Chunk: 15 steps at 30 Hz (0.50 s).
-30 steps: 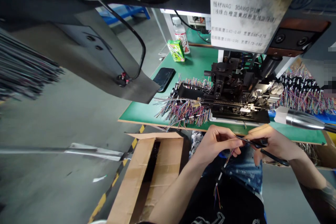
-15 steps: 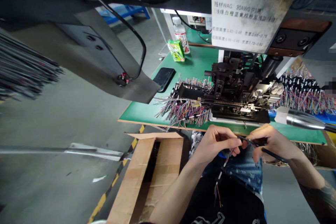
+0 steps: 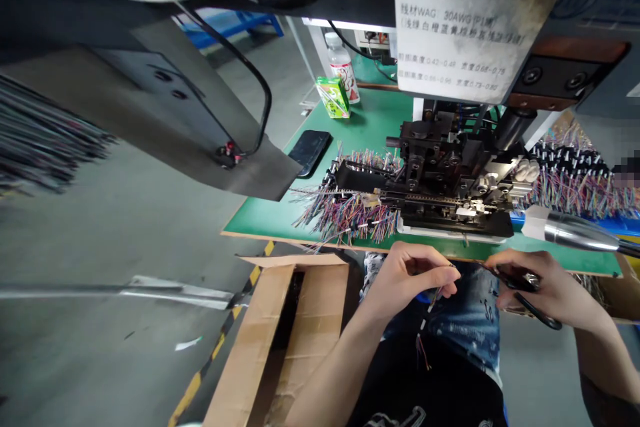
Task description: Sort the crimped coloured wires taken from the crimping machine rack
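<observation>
My left hand (image 3: 417,273) is closed, thumb and forefinger pinching a thin wire bundle (image 3: 424,323) just in front of the table edge. The bundle hangs below the fingers, with dark and white bands and loose coloured ends. My right hand (image 3: 543,287) is wrapped around a pliers-like tool (image 3: 537,310) with black handles and a shiny metal joint. Its dark tip points left toward my left fingertips, with a gap between them. Just beyond both hands stands the black terminal crimping machine (image 3: 445,173) on the green table (image 3: 265,217).
Piles of coloured wire bundles lie left (image 3: 350,213) and right (image 3: 575,180) of the machine. A metal nozzle (image 3: 580,227) points in from the right. A phone (image 3: 311,153), green box (image 3: 334,99) and bottle (image 3: 343,67) stand farther back. An open carton (image 3: 313,327) sits below left.
My right hand has moved right, away from my left fingers, and the tool has turned so its handles and joint show. My left hand stays nearly still, holding the wire bundle.
</observation>
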Each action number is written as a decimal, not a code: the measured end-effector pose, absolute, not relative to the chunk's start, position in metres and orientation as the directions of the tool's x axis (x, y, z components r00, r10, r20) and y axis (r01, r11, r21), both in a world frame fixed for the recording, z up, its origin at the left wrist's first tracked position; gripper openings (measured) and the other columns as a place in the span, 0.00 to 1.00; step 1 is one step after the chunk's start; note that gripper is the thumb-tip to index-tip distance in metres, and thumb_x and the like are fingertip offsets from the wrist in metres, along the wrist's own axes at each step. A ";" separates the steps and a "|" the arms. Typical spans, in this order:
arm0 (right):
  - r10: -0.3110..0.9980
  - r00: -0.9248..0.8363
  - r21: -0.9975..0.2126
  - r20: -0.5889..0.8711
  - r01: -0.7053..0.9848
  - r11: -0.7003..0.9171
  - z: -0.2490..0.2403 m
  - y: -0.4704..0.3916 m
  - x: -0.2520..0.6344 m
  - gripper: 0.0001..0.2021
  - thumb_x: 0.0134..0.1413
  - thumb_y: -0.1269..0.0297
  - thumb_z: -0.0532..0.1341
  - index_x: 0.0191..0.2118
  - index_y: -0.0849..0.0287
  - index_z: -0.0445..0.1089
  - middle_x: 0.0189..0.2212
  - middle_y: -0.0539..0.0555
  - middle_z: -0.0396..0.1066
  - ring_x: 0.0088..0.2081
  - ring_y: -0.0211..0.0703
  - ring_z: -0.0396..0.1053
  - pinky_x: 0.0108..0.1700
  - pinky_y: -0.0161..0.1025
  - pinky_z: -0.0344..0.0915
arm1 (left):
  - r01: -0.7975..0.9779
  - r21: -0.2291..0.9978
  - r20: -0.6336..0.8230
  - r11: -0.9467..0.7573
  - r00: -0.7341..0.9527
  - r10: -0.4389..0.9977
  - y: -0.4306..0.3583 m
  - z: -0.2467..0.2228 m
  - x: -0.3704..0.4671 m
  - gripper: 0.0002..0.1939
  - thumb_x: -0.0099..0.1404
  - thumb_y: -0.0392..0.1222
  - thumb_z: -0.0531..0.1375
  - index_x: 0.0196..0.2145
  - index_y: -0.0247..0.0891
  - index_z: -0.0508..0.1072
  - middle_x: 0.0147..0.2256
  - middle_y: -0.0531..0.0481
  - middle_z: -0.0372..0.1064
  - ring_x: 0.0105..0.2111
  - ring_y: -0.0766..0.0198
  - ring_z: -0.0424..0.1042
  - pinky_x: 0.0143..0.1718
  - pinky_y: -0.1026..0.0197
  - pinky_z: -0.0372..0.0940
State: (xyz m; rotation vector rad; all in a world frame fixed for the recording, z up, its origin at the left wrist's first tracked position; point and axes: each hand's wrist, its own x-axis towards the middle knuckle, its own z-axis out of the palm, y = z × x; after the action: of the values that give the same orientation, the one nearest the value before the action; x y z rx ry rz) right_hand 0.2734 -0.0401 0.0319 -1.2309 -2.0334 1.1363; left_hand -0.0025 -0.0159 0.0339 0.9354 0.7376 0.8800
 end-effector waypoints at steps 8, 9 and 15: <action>0.980 -0.065 -0.401 0.189 0.906 0.138 -0.017 -0.056 0.375 0.11 0.64 0.57 0.61 0.45 0.53 0.78 0.37 0.61 0.81 0.40 0.66 0.80 0.41 0.54 0.75 | -0.164 0.984 0.117 -0.067 0.320 0.940 -0.013 0.034 -0.001 0.06 0.64 0.36 0.72 0.28 0.40 0.86 0.28 0.49 0.84 0.31 0.63 0.79 0.37 0.64 0.71; 0.978 -0.080 -0.403 0.193 0.902 0.154 -0.018 -0.051 0.380 0.12 0.65 0.58 0.59 0.45 0.53 0.80 0.39 0.62 0.81 0.42 0.66 0.80 0.43 0.54 0.76 | -0.141 0.981 0.169 -0.130 0.321 0.932 -0.013 0.033 0.000 0.06 0.65 0.35 0.72 0.29 0.40 0.86 0.29 0.49 0.84 0.31 0.63 0.79 0.37 0.64 0.71; 0.978 0.031 -0.569 0.207 0.817 0.094 -0.009 -0.027 0.357 0.16 0.64 0.62 0.57 0.45 0.52 0.83 0.46 0.61 0.81 0.47 0.61 0.79 0.50 0.55 0.77 | -0.016 0.895 0.424 -0.447 0.349 0.836 -0.015 0.033 0.003 0.07 0.69 0.31 0.69 0.35 0.41 0.85 0.29 0.52 0.83 0.29 0.65 0.79 0.34 0.67 0.72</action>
State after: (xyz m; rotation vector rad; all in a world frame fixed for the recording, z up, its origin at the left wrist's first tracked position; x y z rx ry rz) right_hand 0.3568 -0.0272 -0.0092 -1.7586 -1.8216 0.3745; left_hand 0.0028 -0.0154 0.0327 1.7322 0.7323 1.2158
